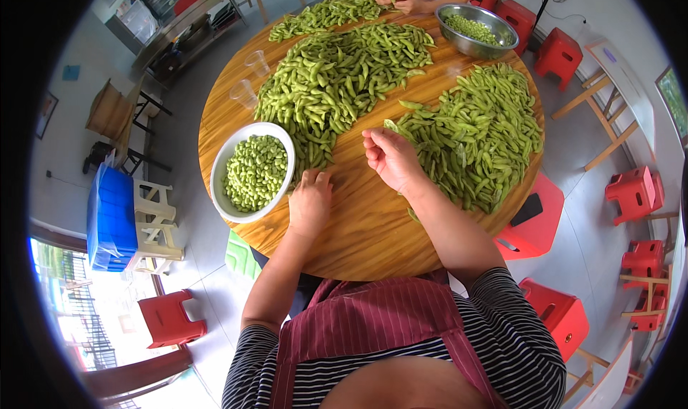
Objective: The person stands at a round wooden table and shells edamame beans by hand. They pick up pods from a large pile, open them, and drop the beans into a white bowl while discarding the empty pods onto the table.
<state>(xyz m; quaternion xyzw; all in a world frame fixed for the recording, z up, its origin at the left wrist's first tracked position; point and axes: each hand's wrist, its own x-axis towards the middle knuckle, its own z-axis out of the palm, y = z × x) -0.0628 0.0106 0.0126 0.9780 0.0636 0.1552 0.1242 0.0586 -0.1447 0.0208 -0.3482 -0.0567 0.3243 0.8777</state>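
My left hand [310,200] rests at the near edge of a large heap of green soybean pods [322,81], just right of a white bowl [216,194] of shelled green beans [255,172]; its fingers point down and what lies under them is hidden. Over the wooden table my right hand [392,157] is raised with its fingers curled and thumb near the fingertips. A pale green pod or husk [391,125] shows just behind it. Beside this hand, to the right, spreads a second pile of pods [478,135]. Whether the right fingers pinch something cannot be seen.
Across the round wooden table [376,248], another person's hands [400,2] are at a smaller pod pile [333,14]. A steel bowl [467,46] holds shelled beans. Two clear plastic cups [250,78] lie at the left. Red stools [537,221] stand around the table.
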